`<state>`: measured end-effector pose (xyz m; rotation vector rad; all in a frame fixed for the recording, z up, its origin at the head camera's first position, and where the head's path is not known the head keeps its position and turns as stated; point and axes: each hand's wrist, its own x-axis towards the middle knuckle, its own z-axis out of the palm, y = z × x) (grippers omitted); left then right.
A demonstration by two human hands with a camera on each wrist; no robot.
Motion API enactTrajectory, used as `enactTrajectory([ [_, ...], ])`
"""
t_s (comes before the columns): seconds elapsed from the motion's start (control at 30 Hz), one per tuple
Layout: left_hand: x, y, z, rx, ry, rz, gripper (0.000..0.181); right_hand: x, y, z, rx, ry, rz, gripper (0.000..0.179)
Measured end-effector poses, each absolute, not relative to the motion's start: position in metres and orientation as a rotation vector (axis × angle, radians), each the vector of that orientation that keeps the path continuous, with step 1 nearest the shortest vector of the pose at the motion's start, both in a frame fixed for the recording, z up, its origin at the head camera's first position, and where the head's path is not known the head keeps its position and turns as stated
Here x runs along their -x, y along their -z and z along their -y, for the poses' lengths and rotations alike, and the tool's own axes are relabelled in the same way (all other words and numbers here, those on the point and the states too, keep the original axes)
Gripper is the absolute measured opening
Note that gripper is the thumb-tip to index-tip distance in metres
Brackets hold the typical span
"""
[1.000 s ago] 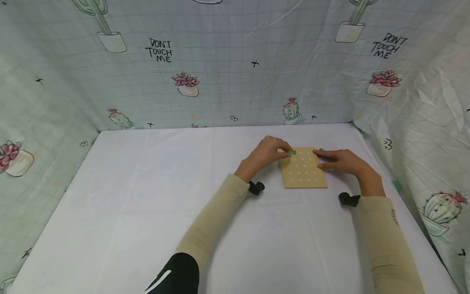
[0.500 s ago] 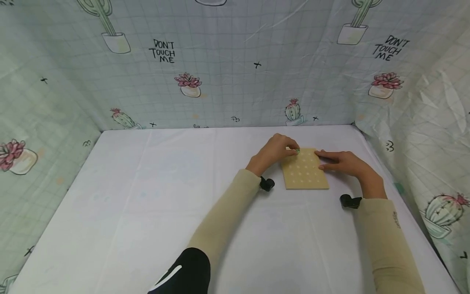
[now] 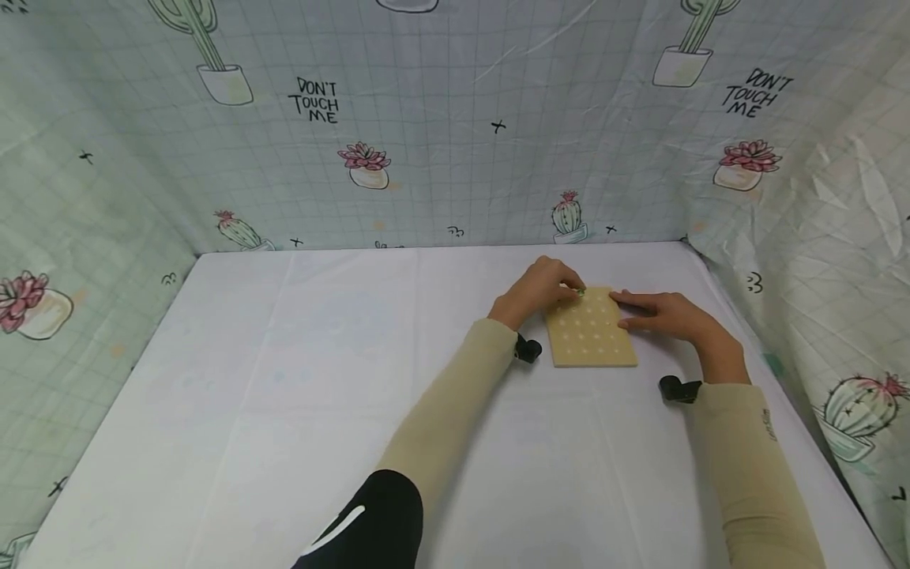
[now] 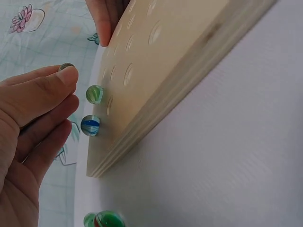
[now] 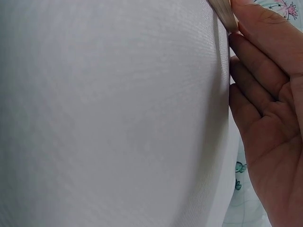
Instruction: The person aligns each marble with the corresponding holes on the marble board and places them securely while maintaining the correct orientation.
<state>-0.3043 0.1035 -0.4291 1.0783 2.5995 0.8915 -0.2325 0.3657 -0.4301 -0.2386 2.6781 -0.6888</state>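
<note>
My left hand (image 3: pixel 542 286) pinches a small glass marble (image 4: pixel 66 67) between thumb and fingertips, over the far part of a light wooden board (image 3: pixel 590 336) with rows of round hollows. Most of that marble is hidden by the thumb. In the left wrist view, a green marble (image 4: pixel 94 94) and a blue-and-white marble (image 4: pixel 90 125) sit side by side on the board near its corner. My right hand (image 3: pixel 664 314) rests at the board's right edge, index finger at the far corner and thumb lower down, fingers fairly straight.
More marbles, green with some red (image 4: pixel 109 220), lie on the white tablecloth (image 3: pixel 320 395) beside the board. A cactus-print curtain (image 3: pixel 441 126) hangs along the back and both sides of the table. Black wrist mounts (image 3: pixel 528 348) sit at both cuffs.
My left hand has moved rightward along the far edge of the board with the marble pinched in it. My right hand stays at the board's edge. The head view has shifted slightly.
</note>
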Motion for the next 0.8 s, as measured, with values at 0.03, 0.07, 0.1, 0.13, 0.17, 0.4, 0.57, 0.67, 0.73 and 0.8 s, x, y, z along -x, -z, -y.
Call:
enactTrajectory([
  [0.03,0.305,0.429,-0.105,-1.085,-0.894,-2.592,0.022,0.232,0.43,-0.366,0.238,0.687,-2.677,0.081],
  [0.07,0.307,0.429,-0.107,-1.089,-0.894,-2.584,0.022,0.232,0.43,-0.366,0.236,0.688,-2.675,0.081],
  [0.1,0.308,0.429,-0.109,-1.091,-0.887,-2.578,0.022,0.232,0.429,-0.366,0.237,0.687,-2.675,0.081],
  [0.13,0.31,0.428,-0.111,-1.087,-0.882,-2.568,0.022,0.232,0.429,-0.366,0.237,0.689,-2.674,0.081],
  [0.17,0.311,0.427,-0.113,-1.087,-0.875,-2.56,0.022,0.231,0.428,-0.366,0.236,0.694,-2.671,0.081],
  [0.4,0.319,0.418,-0.125,-1.067,-0.783,-2.52,0.021,0.232,0.428,-0.365,0.237,0.729,-2.666,0.079],
  [0.57,0.321,0.413,-0.127,-1.066,-0.695,-2.52,0.023,0.234,0.43,-0.366,0.245,0.725,-2.673,0.079],
  [0.67,0.323,0.41,-0.128,-1.091,-0.635,-2.52,0.025,0.236,0.43,-0.368,0.247,0.713,-2.674,0.079],
  [0.73,0.324,0.409,-0.13,-1.115,-0.596,-2.515,0.026,0.236,0.43,-0.369,0.244,0.71,-2.673,0.079],
  [0.8,0.325,0.408,-0.132,-1.136,-0.578,-2.508,0.027,0.235,0.429,-0.369,0.243,0.708,-2.67,0.079],
])
